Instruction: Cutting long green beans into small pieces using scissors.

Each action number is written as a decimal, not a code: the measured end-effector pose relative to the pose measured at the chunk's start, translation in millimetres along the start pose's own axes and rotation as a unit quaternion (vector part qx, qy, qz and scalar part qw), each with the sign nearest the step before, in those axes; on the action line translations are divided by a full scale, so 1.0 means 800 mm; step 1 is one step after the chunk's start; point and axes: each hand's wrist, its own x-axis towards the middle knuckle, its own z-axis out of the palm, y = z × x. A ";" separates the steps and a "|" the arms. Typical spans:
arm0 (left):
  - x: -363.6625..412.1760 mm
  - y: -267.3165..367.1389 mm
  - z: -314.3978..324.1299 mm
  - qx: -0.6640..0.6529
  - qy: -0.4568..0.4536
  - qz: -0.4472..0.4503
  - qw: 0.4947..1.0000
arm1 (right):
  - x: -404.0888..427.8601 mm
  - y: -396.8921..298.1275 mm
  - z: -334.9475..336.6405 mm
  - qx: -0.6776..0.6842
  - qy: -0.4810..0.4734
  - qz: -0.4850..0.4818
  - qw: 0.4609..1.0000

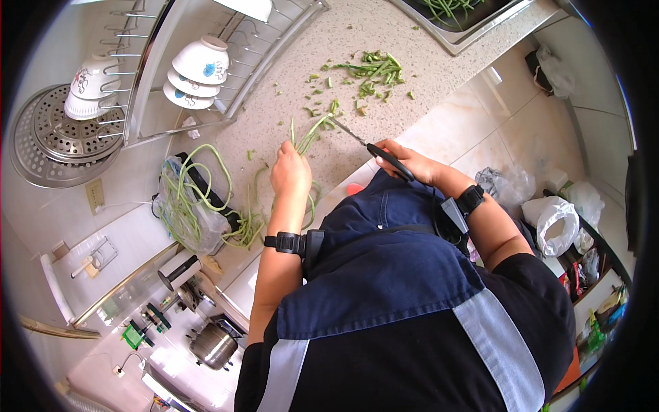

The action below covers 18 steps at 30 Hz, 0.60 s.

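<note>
My left hand [291, 170] holds several long green beans [310, 135], whose upper ends stick out past the fingers over the speckled countertop [319, 56]. The handles of black-handled scissors [389, 160] are in my right hand [412, 164], and the blades point up and left to the bean tips. Whether the blades touch the beans is hard to tell. Cut bean pieces [378, 69] lie scattered beyond the blades. Left of my left hand, more long beans [198, 193] rest on and beside a clear plastic bag [208, 234].
A metal sink [455, 38] with green beans inside is at the upper right. Stacked white bowls [201, 62] sit in a wire dish rack [247, 77] at the upper left. A steel steamer tray [67, 136] leans by the wall. A lined bin [558, 226] stands at right.
</note>
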 end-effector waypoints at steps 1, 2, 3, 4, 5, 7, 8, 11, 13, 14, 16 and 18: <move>-0.001 0.001 -0.003 -0.003 0.008 0.006 1.000 | 0.001 -0.001 0.001 0.000 0.000 0.000 1.000; -0.002 0.002 -0.004 -0.006 0.016 0.011 1.000 | 0.001 -0.003 0.002 0.006 0.009 0.001 1.000; -0.002 0.001 -0.005 -0.007 0.017 0.009 1.000 | 0.002 -0.005 0.004 0.012 0.016 0.002 1.000; -0.003 0.000 -0.005 -0.008 0.029 0.019 0.999 | 0.001 -0.009 0.005 0.011 0.015 0.002 1.000; -0.003 -0.001 -0.005 -0.009 0.042 0.029 0.999 | 0.000 -0.014 0.005 0.022 0.019 0.004 1.000; -0.004 -0.001 -0.005 -0.002 0.047 0.033 0.998 | -0.001 -0.015 0.006 0.032 0.023 0.007 0.999; -0.005 0.000 -0.004 0.005 0.053 0.038 0.998 | 0.001 -0.012 0.006 0.037 0.038 -0.004 0.999; -0.006 -0.006 -0.001 0.030 0.088 0.078 0.993 | 0.001 -0.011 0.007 0.045 0.053 -0.014 0.997; -0.006 -0.009 0.001 0.047 0.093 0.079 0.991 | 0.001 -0.013 0.007 0.047 0.053 -0.013 0.997; -0.006 -0.010 0.002 0.064 0.099 0.081 0.990 | 0.000 -0.014 0.007 0.034 0.039 -0.004 0.999; -0.008 -0.006 -0.002 0.082 0.103 0.087 0.987 | -0.001 -0.012 0.005 0.023 0.025 0.007 0.999; -0.009 -0.005 -0.002 0.100 0.108 0.092 0.985 | -0.001 -0.008 0.004 0.027 0.021 0.006 0.999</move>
